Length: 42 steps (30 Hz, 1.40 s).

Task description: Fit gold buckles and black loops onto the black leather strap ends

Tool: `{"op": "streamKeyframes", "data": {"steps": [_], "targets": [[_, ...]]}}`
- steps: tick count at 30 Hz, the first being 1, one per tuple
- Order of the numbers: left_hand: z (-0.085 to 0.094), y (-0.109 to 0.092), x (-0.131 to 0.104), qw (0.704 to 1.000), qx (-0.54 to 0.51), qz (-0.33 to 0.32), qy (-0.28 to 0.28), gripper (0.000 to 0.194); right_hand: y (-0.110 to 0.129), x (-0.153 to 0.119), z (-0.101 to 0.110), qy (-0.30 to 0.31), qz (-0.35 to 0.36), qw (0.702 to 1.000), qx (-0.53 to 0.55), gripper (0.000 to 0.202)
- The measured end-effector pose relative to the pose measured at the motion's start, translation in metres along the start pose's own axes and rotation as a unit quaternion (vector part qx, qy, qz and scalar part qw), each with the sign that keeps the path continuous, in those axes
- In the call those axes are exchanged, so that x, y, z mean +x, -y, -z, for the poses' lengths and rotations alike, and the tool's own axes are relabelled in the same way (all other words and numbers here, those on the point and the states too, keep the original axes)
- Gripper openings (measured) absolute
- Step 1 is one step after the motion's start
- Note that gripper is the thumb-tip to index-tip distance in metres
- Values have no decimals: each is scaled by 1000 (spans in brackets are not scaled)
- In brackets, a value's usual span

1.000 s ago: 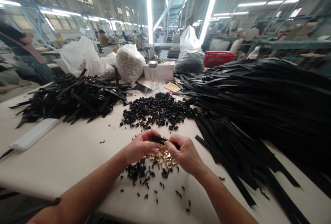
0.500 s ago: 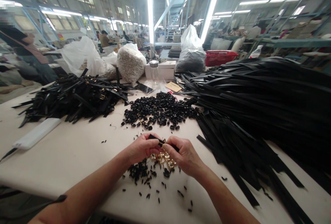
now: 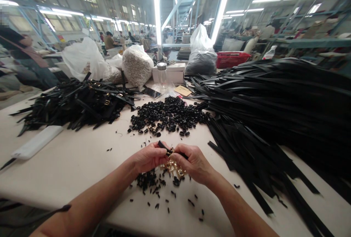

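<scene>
the piece in work is a black strap [image 3: 161, 144], in the lower middle of the frame, held up between two hands. the left hand [image 3: 150, 156] pinches it near one end, with the thumb on top. the right hand [image 3: 195, 162] has its fingers curled closely, also holding black strap; i believe it is the same piece, but the fingers cover a part. between the hands there is a small gold fitting [image 3: 169, 153] at the strap, perhaps a buckle; i cannot tell if it is fully fixed.

about the progress, i can only judge from the piles. at the left of the frame lies a heap of short straps [image 3: 74, 103], and some gold buckles show in it, so these are probably the finished ones. at the right of the frame, the much larger mass of long black strips [image 3: 268, 98] shows no buckles, so it seems that most of the work is left. in the centre, many black loops [image 3: 171, 113] wait in a pile, and under the hands lie loose gold pieces [image 3: 175, 169] and small black bits [image 3: 146, 181] on the pale table [image 3: 82, 160]. this one piece looks to be midway, not yet put down.
</scene>
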<state>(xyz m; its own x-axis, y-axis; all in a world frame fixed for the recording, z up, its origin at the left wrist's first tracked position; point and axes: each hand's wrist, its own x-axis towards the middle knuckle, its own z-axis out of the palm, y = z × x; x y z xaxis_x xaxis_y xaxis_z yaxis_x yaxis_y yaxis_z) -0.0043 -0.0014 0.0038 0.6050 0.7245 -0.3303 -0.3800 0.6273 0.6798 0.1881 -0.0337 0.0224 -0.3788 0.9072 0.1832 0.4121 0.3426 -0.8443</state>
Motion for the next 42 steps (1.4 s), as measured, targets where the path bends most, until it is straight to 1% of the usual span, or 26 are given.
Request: {"op": "streamKeyframes", "data": {"steps": [7,9,15,18,21,23,27,28,31,32,33,34,35,37,39,42], "targets": [[2,0,-1,999,40,-3,1,29,3,0,1,10,-6,1000,21,17],[1,0,-1,998,56,-13,-3,28,4,-1,0,12,-9,1000,26,16],[-4,4,4,985,132,-90,-67,29,4,0,-5,13,-35,999,16,18],[-6,5,6,965,202,-142,-93,25,4,0,-8,-5,-49,999,16,21],[-8,5,7,924,286,-230,-103,20,2,1,-11,-27,-53,998,-1,24],[-9,4,7,892,344,-273,-107,17,1,1,-11,-37,-52,998,-19,26],[-10,3,4,832,447,-307,-115,10,0,2,-13,-38,-61,997,-27,26],[-10,3,2,811,476,-321,-116,8,1,2,-13,-39,-65,997,-24,26],[-11,4,-2,731,562,-369,-113,8,1,2,-14,-45,-80,996,-6,28],[-12,4,-3,710,583,-379,-111,7,1,2,-13,-46,-85,995,2,28],[-12,4,-4,696,598,-383,-109,6,1,2,-13,-45,-88,995,8,27],[-13,3,-5,690,605,-384,-105,5,0,3,-12,-44,-91,995,10,27],[-13,2,-5,690,606,-382,-97,5,-1,3,-10,-46,-94,994,6,28],[-14,0,-7,710,593,-372,-74,12,-4,4,-6,-57,-95,994,-10,28],[-14,-3,-9,744,566,-351,-47,19,-7,6,-1,-62,-95,993,-14,29],[-13,-8,-11,813,502,-296,-3,26,-10,7,4,-38,-94,995,20,28]]}}
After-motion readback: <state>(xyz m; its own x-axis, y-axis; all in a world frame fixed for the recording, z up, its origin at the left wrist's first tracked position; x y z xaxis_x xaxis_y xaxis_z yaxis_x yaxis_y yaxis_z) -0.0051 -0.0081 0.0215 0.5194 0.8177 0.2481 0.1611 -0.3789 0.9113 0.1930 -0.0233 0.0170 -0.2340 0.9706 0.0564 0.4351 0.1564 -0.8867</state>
